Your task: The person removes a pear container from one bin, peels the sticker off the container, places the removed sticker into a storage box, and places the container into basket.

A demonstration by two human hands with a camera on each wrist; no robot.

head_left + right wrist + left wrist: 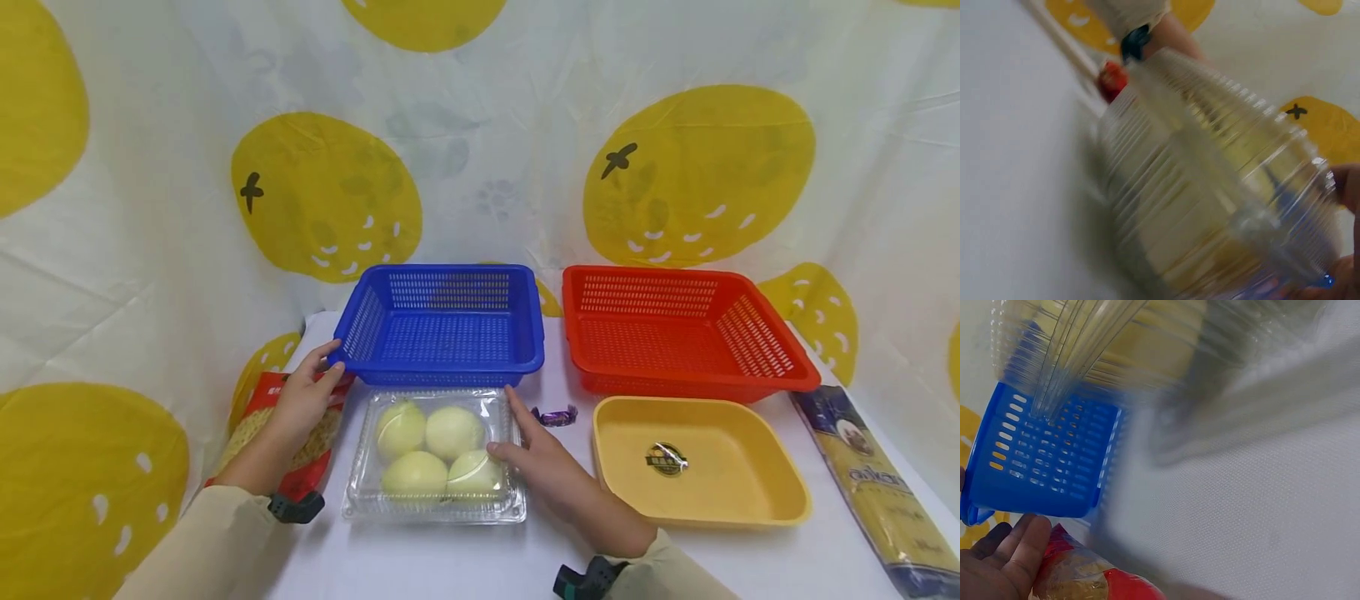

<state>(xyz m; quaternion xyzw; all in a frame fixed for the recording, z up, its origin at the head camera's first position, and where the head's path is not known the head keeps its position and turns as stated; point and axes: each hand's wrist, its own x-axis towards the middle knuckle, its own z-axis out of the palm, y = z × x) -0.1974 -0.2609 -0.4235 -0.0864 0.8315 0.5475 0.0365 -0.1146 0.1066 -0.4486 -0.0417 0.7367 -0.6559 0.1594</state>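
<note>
At the front left corner of the blue plastic basket (pixel 438 367), my left hand (pixel 303 400) holds the rim between thumb and fingers. In the left wrist view those fingers (pixel 1029 547) lie close under the basket's rim (pixel 1041 469). My right hand (pixel 551 462) grips the right side of a clear plastic box (pixel 435 512), thumb on the lid. Several pale yellow-green round fruits (pixel 415 477) sit inside it. The box (pixel 1197 175) is blurred in the right wrist view. Whether it touches the table is hard to tell.
A red bag of pasta (pixel 318 471) lies beneath my left forearm. Right of the box are a purple-wrapped candy (pixel 557 417), a yellow tray (pixel 720 492) and, behind it, a red basket (pixel 675 385). A long packet (pixel 873 475) lies at the right edge. A patterned cloth (pixel 510 167) hangs behind.
</note>
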